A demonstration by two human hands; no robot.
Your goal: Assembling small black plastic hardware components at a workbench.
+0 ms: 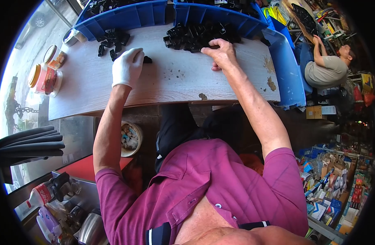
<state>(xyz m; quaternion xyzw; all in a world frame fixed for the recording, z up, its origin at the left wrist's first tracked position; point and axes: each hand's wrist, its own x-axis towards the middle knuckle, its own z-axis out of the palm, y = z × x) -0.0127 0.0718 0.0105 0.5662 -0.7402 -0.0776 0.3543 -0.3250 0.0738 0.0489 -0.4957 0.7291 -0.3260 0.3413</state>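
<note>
Currently left hand (127, 66), in a white glove, rests on the wooden board (175, 81), fingers curled together over a small black part (147, 60) that pokes out at the fingertips. Right hand (222, 53) is bare, fingers bent and slightly spread, tips pressing into the black parts pile (195, 36) just ahead of them. Smaller black cluster (112, 41) lies beyond the gloved fingers. Blue bins (130, 16) sit past both piles.
</note>
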